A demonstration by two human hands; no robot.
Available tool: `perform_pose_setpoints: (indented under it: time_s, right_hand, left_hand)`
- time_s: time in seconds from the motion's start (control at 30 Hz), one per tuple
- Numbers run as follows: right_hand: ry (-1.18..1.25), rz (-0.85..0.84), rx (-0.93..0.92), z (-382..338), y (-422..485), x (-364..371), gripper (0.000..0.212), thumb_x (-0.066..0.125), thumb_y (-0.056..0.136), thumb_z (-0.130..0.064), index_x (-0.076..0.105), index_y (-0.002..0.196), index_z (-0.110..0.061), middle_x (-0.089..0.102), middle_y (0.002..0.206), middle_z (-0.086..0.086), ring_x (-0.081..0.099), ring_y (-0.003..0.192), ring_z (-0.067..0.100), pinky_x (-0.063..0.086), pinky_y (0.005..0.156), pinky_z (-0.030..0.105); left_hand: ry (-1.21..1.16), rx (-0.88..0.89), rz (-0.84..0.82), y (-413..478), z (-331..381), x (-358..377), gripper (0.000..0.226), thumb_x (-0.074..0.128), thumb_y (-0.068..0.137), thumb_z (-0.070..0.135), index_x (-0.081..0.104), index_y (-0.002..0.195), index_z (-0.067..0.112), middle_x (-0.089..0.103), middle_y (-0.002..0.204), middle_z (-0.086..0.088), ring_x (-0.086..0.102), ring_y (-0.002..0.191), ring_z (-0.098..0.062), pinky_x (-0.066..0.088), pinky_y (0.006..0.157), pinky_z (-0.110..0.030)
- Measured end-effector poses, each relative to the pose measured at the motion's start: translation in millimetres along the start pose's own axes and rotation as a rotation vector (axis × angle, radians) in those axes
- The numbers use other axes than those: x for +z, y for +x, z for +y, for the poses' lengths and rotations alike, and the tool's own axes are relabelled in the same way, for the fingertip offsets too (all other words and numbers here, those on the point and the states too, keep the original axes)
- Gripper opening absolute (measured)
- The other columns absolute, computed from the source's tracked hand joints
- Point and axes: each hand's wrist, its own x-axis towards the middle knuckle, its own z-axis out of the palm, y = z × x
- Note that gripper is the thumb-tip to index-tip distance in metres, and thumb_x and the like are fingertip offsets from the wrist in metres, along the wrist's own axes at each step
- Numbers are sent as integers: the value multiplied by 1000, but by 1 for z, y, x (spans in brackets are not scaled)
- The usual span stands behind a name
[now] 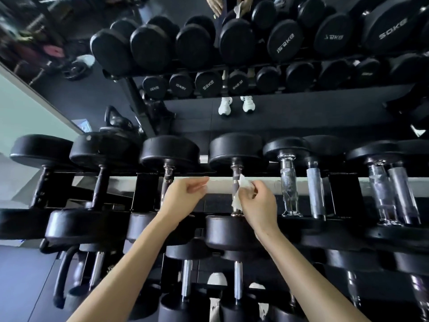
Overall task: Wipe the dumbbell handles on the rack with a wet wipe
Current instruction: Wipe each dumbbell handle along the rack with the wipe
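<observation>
Two bare forearms reach up from the bottom edge toward a black metal dumbbell rack point(144, 191). On the left, the left hand point(185, 196) hovers over the rack's top tier, fingers loosely curved and apart, gripping nothing. Whether it touches the handle beneath is unclear. Just right of it, the right hand point(258, 205) pinches a crumpled white wet wipe point(237, 203) between thumb and fingertips. The wipe lies against the dark steel handle point(236, 169) of a black round-headed rubber dumbbell point(236, 147), midway along that tier. Farther right rest shiny knurled chrome handles point(289, 189).
</observation>
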Motion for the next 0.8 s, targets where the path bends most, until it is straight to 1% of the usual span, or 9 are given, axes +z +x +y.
perform_pose_setpoints:
  time_s: [0.07,0.17,0.3,0.4,0.5,0.57,0.67,0.73,0.8]
  right_hand:
    - [-82,36,-109,-2,4,-13,16,54,85,-11,48,71,-8,47,60,-4,42,54,13,32,52,27]
    - [-133,117,-207,-3,9,-31,15,55,86,-12,49,73,-8,45,57,-5,38,50,10,28,50,25]
    - [-252,108,-281,-2,17,-34,23,58,86,-14,45,67,-12,41,55,-11,38,50,2,30,49,16]
    - [-331,67,-253,-1,23,-14,31,51,87,-15,37,60,-19,39,55,-12,36,51,1,25,48,15]
    - [-388,23,-136,7,41,11,17,52,89,-13,61,76,-6,59,69,5,48,65,16,23,54,20]
    - [-450,-51,-100,11,50,27,23,52,94,-19,61,77,-6,58,65,5,45,67,17,21,54,23]
    - [-437,-181,-60,19,51,38,35,43,98,-29,55,72,-8,41,53,-6,41,52,12,23,47,21]
    - [-412,-214,-34,25,48,40,38,40,100,-27,62,83,-1,54,60,1,44,54,11,26,48,20]
    - [-451,-102,-51,27,48,42,35,45,98,-27,65,87,-1,65,72,10,51,63,17,29,55,22]
  left_hand:
    - [43,47,49,5,6,1,25,64,88,12,70,111,22,69,105,9,60,89,8,40,79,1]
    - [124,91,97,14,19,6,26,64,88,17,69,113,21,69,109,6,61,98,0,38,74,4]
    - [217,136,145,33,38,18,29,63,89,24,66,118,22,66,119,4,61,110,-13,39,79,-6]
    - [340,209,163,52,48,23,34,61,90,31,63,123,22,57,134,2,52,122,-13,33,90,-14]
    - [418,233,88,76,51,26,43,57,91,41,55,131,26,49,141,-3,39,135,-14,33,102,-25]
    - [418,188,9,90,52,27,51,54,91,46,49,137,25,51,139,-2,38,136,-15,35,101,-28]
    - [394,133,-71,106,52,28,55,53,91,49,47,138,22,57,131,0,50,122,-17,39,95,-25]
    - [368,137,-85,112,50,28,53,53,91,49,50,136,22,58,129,3,52,117,-16,38,89,-20]
    - [346,148,-94,119,46,26,50,56,90,48,52,134,24,59,128,5,52,117,-15,36,88,-19]
